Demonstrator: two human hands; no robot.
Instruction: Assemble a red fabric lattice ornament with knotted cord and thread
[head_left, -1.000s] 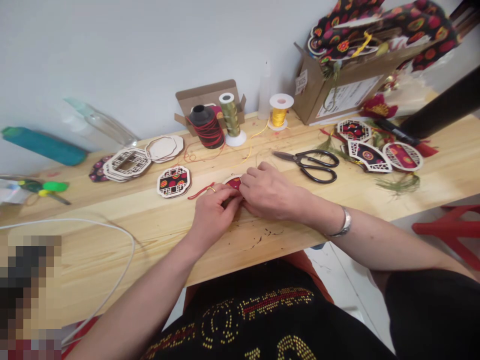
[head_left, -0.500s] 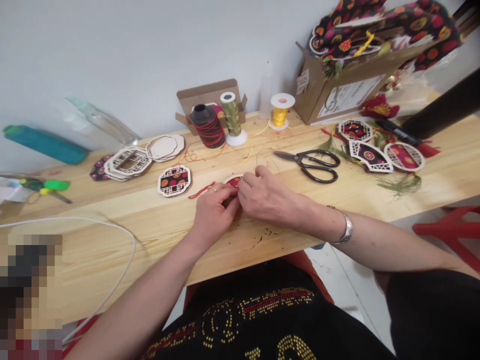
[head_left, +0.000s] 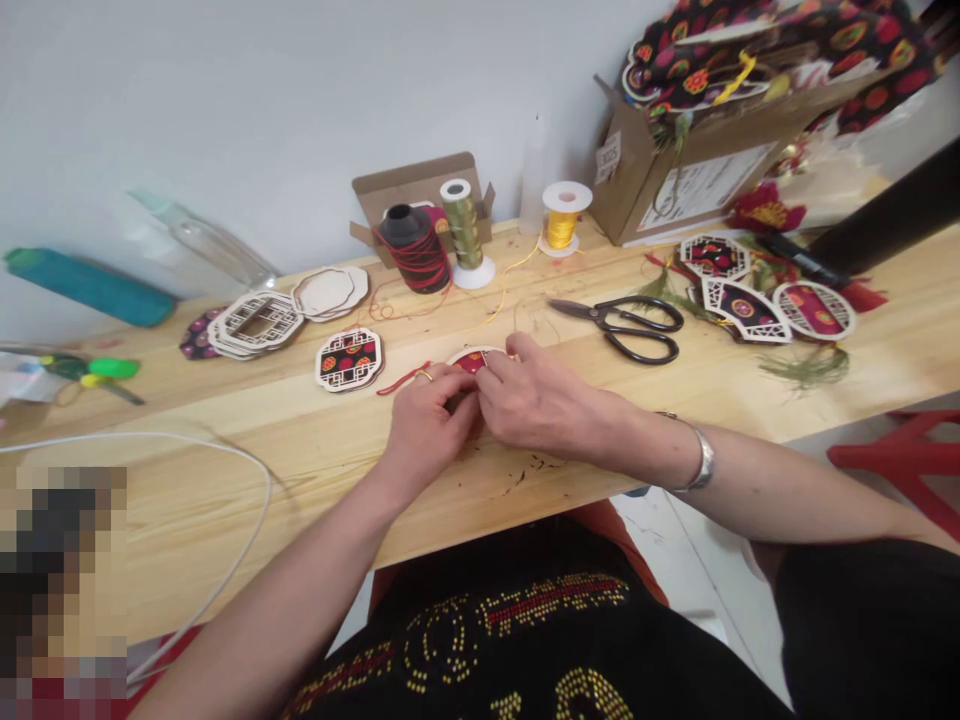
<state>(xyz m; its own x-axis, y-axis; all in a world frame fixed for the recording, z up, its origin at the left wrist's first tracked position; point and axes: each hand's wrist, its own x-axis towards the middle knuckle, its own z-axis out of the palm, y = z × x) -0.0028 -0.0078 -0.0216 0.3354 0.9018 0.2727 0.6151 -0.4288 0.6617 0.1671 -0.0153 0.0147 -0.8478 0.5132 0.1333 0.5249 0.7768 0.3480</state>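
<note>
Close together at the middle of the table, my left hand (head_left: 435,415) and my right hand (head_left: 529,395) both have their fingers closed at the lower edge of a red patterned ornament (head_left: 471,360) with a pale wooden rim. Most of the ornament is hidden by my fingers. A red cord (head_left: 405,380) sticks out to the left from beside my left hand. What is pinched between the fingertips does not show. To the right lie black-handled scissors (head_left: 637,325). Left of my hands is a small stack of octagonal ornaments (head_left: 349,360).
Spools of dark red thread (head_left: 415,255), olive thread (head_left: 465,235) and yellow cord (head_left: 562,225) stand at the back. A carton (head_left: 645,190) of fabric pieces is at the back right, finished ornaments (head_left: 742,310) before it. Wooden frames (head_left: 259,325) and a white cable (head_left: 255,470) lie left.
My right hand has shifted slightly to the right, and a little more of the ornament shows above the fingers. My left hand stays in place.
</note>
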